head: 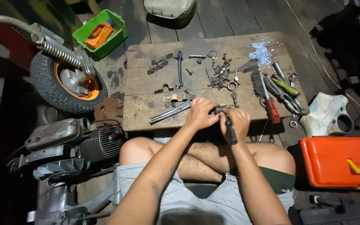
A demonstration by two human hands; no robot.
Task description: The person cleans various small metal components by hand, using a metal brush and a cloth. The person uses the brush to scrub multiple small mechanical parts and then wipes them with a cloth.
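Both hands work at the bench's (146, 121) near edge: left hand (200, 114) gripping a small ribbed part (220, 109), right hand (237, 124) clenching a dark-handled tool (230, 132). Many loose parts (219, 73) lie unassembled.

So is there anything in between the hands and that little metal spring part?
Nothing visible is. The left hand and the right hand both touch the ribbed metal part directly at the near edge of the wooden board. The other tools lie farther back.
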